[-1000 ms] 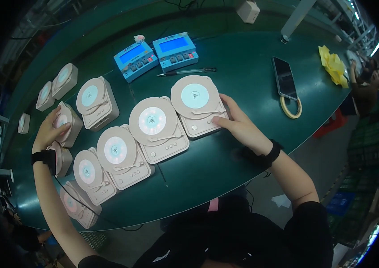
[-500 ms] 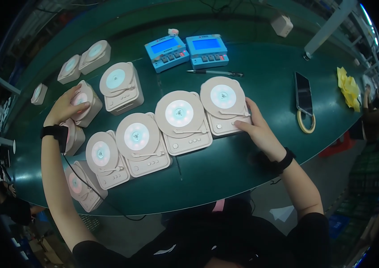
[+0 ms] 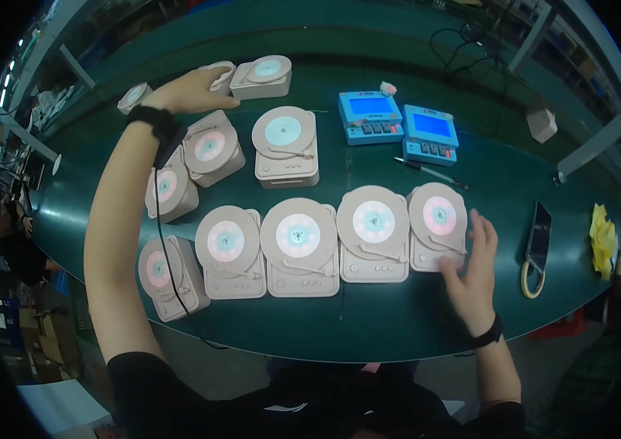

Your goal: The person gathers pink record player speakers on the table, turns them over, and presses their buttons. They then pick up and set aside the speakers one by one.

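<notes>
Several beige turntable-shaped gadgets with round glowing discs lie on a green table (image 3: 369,329). A front row runs from one at the left (image 3: 168,274) to one at the right (image 3: 436,227). My right hand (image 3: 475,267) rests flat beside that rightmost gadget, fingers apart, touching its right edge. My left hand (image 3: 190,89), with a black wrist strap, reaches to the far left and lies over a gadget (image 3: 219,77) next to another one (image 3: 263,75). I cannot tell whether it grips it.
Two blue boxes with screens (image 3: 370,115) (image 3: 431,133) stand at the back, a pen (image 3: 431,173) in front of them. A dark phone (image 3: 539,235) over a tape ring (image 3: 532,279), a yellow cloth (image 3: 603,238) and a small white block (image 3: 542,123) lie to the right.
My left hand has moved from the left stack of gadgets up to the far-left pair. The front-row discs now glow pink. My right hand stays by the rightmost gadget.
</notes>
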### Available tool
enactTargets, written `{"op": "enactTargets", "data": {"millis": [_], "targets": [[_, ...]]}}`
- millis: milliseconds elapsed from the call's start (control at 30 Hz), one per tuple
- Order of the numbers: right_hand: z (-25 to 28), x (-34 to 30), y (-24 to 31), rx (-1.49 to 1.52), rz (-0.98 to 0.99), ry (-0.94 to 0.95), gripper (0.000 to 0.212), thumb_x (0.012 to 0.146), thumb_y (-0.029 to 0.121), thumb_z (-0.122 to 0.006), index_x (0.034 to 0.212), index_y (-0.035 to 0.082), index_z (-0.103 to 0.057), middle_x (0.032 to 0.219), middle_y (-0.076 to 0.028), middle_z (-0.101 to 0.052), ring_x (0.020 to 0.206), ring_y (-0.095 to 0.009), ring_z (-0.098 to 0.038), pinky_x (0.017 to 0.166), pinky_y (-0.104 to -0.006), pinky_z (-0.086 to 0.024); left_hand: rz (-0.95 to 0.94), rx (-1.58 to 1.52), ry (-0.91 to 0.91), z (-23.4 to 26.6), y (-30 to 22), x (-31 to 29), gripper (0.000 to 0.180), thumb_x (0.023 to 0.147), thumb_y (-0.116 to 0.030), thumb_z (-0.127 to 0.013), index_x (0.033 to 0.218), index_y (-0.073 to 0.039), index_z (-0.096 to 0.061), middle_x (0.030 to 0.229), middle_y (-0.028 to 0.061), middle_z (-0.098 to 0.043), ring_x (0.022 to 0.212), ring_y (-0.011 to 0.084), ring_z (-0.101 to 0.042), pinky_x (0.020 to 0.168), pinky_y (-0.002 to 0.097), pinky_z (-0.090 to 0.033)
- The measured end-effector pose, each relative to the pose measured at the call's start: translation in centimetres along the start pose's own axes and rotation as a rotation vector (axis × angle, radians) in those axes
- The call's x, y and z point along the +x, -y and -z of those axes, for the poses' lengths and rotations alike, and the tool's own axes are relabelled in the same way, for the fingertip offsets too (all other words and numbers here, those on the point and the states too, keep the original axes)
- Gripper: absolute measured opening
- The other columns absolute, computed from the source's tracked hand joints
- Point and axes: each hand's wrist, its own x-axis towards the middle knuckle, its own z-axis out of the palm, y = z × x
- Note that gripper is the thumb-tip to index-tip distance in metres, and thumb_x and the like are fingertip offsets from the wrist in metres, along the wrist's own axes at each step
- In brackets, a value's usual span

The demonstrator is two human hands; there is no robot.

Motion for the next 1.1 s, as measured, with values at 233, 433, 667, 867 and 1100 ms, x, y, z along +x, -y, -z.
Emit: {"op": "enactTargets", "data": {"millis": [233,433,667,867,1100], "targets": [[0.9,0.1,2.2,-0.379,0.449,0.309,0.044,0.075,0.018,-0.073,0.118,0.011,-0.063,0.141,-0.021,-0.044,0.132,-0.045,-0.039,0.108,-0.0614,-0.028,-0.010,0.186,-0.024,-2.6,1.2,11.3,0.105,0.058,-0.027,-0.086,0.147,-0.005,-0.035,0.143,0.0226,-0.045,0.132,0.0354,-0.044,0.109,0.0379,-0.039],[0.7,0.7,1.7,-0.399,0.432,0.342,0.049,0.067,0.016,-0.080,0.114,0.012,-0.065,0.138,-0.021,-0.048,0.131,-0.044,-0.041,0.107,-0.0633,-0.029,-0.047,0.057,0.016,-6.4,1.2,15.3,0.114,0.049,-0.015,-0.091,0.147,-0.009,-0.033,0.140,0.0202,-0.048,0.131,0.0355,-0.045,0.109,0.0402,-0.039],[0.5,1.2,1.5,-0.364,0.508,0.329,0.056,0.060,0.007,-0.084,0.112,0.012,-0.063,0.136,-0.018,-0.050,0.124,-0.042,-0.049,0.103,-0.0618,-0.035,-0.312,0.543,-0.588,-4.5,-2.3,10.6,0.112,0.052,-0.012,-0.087,0.149,-0.017,-0.031,0.131,0.0162,-0.054,0.124,0.0336,-0.050,0.107,0.0444,-0.040],[0.3,0.8,1.0,-0.325,0.543,0.254,0.054,0.060,0.005,-0.082,0.111,0.012,-0.063,0.130,-0.018,-0.054,0.120,-0.040,-0.051,0.103,-0.0594,-0.038,-0.240,0.282,-0.860,-0.5,-0.7,-3.2,0.108,0.056,-0.020,-0.082,0.150,-0.016,-0.029,0.121,0.0149,-0.061,0.114,0.0334,-0.056,0.101,0.0431,-0.042],[-0.3,1.9,0.0,-0.237,0.671,0.167,0.042,0.061,0.002,-0.080,0.101,0.009,-0.066,0.119,-0.017,-0.057,0.111,-0.038,-0.056,0.101,-0.0547,-0.043,0.522,-0.052,-0.601,-2.9,8.7,-22.8,0.123,0.051,-0.028,-0.085,0.153,-0.012,-0.017,0.111,0.0199,-0.067,0.097,0.0351,-0.067,0.084,0.0404,-0.053]]}}
